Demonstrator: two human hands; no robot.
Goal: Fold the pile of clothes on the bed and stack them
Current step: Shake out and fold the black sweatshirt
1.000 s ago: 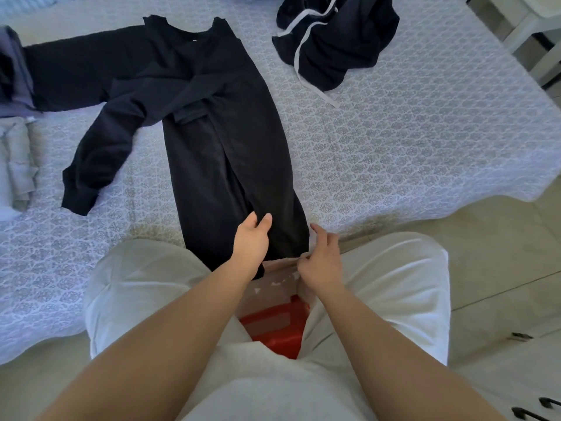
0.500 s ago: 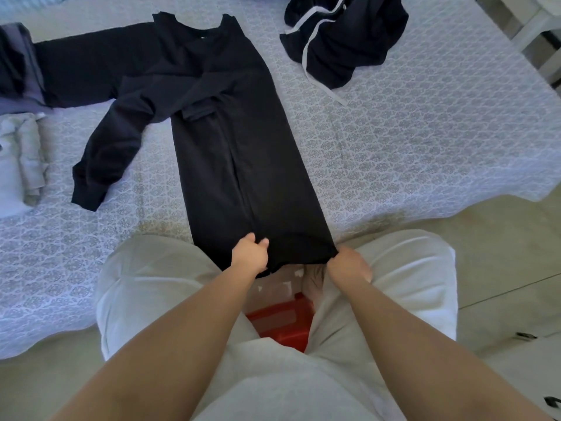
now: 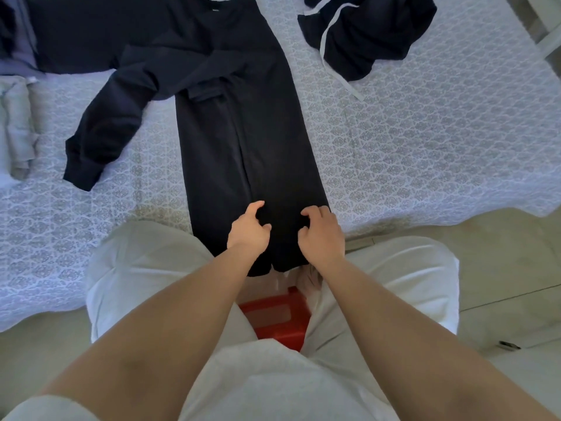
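Both hands' curled fingers (image 3: 311,211) on the dark shirt's (image 3: 243,141) hem, grip unclear, collar cut off.

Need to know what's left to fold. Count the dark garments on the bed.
2 in full view: the long-sleeved top laid out under both hands, and a crumpled white-striped one at the far right. A dark edge at the far left may be a third.

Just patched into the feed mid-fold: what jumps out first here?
A long dark garment lies down the middle of the patterned bedspread, its sides folded in and one sleeve flung out to the left. Both hands, left hand and right hand, hover with curled fingers over its near hem. A crumpled dark garment with white trim waits at the far right.
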